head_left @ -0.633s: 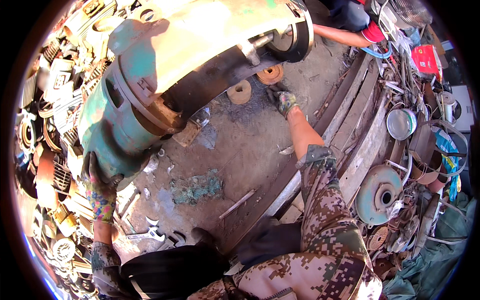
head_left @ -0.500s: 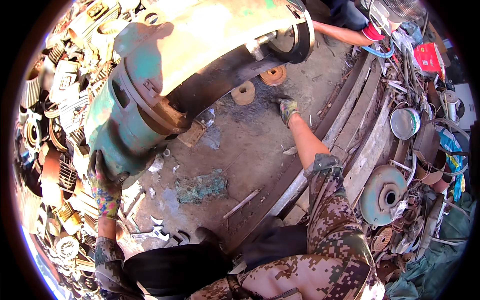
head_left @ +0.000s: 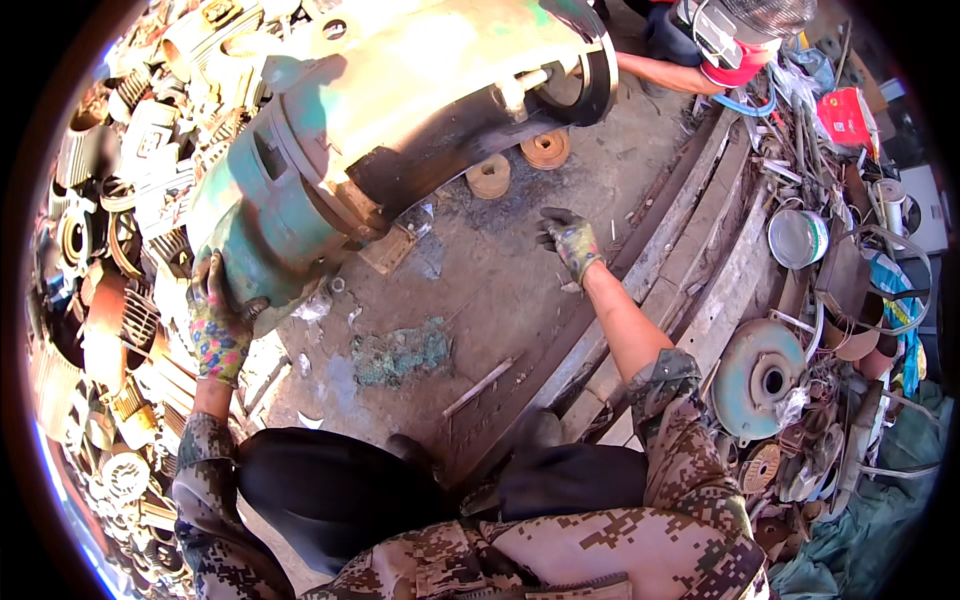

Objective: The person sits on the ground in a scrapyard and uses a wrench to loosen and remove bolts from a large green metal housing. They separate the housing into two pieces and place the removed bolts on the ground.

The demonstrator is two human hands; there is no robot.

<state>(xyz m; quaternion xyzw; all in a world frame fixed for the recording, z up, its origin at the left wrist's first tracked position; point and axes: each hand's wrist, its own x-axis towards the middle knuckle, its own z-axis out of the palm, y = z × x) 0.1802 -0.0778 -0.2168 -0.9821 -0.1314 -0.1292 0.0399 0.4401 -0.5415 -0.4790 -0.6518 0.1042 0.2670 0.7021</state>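
The large green casing (head_left: 270,205) lies aslant in the upper left part of the view, its open end toward the upper right. The left hand (head_left: 218,325), in a flowered glove, is open, with its fingers laid on the near end of this casing. The right hand (head_left: 572,245), also gloved, is above the floor (head_left: 490,290) with fingers loosely bent, and it holds nothing. Near it are two brown rolls (head_left: 488,188), close to the casing. At the upper right, a co-worker's arm (head_left: 665,72) reaches toward the open end.
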